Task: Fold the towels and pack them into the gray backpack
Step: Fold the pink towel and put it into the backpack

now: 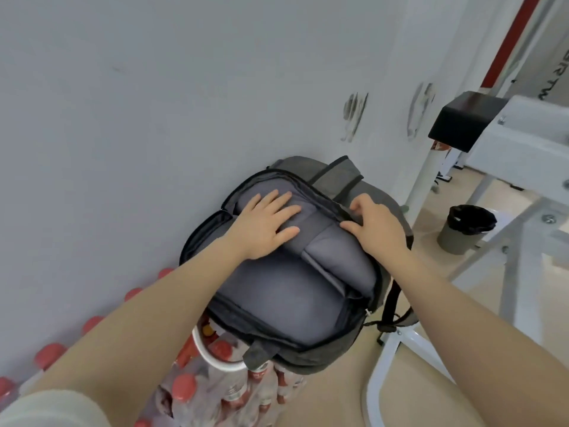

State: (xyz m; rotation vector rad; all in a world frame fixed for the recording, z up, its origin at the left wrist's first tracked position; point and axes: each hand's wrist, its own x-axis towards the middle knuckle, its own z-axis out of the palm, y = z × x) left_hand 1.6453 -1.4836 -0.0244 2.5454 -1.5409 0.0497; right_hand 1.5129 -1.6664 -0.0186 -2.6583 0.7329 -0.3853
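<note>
Pressing flat, left hand [264,224] hides towels [335,257]; right hand [377,224] pinches backpack [308,359] rim, fingertips hidden.

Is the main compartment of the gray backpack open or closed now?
Open. The gray backpack has its zipper edges spread apart, exposing the gray contents. The left hand presses them flat; the right hand grips the edge.

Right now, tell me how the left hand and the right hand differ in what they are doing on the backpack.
The left hand lies flat with fingers spread, pressing the gray towels inside the backpack; the right hand has curled fingers gripping the opening's zipper edge. The left hand sits inside the opening, the right hand at its rim. Both are bare and touch the backpack.
</note>
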